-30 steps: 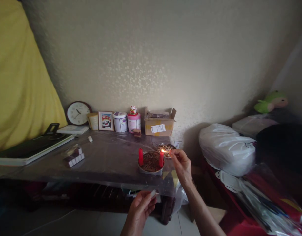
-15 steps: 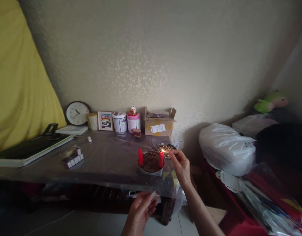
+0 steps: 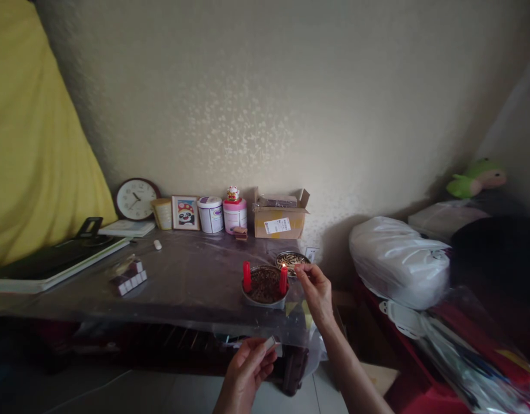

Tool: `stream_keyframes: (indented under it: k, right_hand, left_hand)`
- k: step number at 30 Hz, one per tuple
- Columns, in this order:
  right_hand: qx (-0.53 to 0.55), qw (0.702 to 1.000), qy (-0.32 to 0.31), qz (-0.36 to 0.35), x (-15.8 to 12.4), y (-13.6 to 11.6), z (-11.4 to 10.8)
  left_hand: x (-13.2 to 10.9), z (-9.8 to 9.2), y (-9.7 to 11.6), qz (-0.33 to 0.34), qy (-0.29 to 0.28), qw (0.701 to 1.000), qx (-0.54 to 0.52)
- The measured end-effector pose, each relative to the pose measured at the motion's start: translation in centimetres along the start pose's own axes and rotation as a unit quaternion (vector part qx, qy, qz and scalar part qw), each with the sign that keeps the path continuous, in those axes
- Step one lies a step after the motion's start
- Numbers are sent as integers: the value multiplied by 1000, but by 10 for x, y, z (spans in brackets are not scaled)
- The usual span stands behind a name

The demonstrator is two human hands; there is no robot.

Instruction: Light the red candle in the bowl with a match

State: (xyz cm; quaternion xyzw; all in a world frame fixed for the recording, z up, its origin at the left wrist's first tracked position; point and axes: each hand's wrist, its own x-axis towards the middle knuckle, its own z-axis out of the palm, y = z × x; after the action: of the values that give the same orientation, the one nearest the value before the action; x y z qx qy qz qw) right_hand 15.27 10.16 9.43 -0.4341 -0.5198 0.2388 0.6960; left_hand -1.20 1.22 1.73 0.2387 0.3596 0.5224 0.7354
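Note:
Between the thumb and fingers of my right hand [image 3: 316, 287] is a thin match [image 3: 291, 266], its tip at the top of the right red candle [image 3: 283, 280]. A small flame [image 3: 284, 265] burns at that spot; whether it sits on the wick or the match I cannot tell. The left red candle [image 3: 246, 277] stands upright with no flame. Both candles are set in a round metal bowl [image 3: 265, 303] of dark, grainy fill. Low in front of the table, my left hand [image 3: 251, 368] is closed on a small matchbox [image 3: 271, 344].
Behind the bowl sits a round tin of matchsticks [image 3: 290, 256]. A cardboard box [image 3: 278, 223], cans, a picture frame [image 3: 186, 213] and a clock [image 3: 137, 198] line the wall. Several stacked matchboxes [image 3: 132, 282] lie left. A white plastic bag [image 3: 398, 259] stands right.
The flame at the right candle looks a little smaller and sits slightly left, closer over the candle top. Both hands have hardly moved.

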Motion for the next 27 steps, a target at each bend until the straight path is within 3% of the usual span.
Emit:
stream_keyframes:
  k: [27]
  right_hand:
    - [69, 996, 6, 53, 2, -13, -9]
  left_hand:
    - [0, -3, -2, -2, -10, 1000, -5]
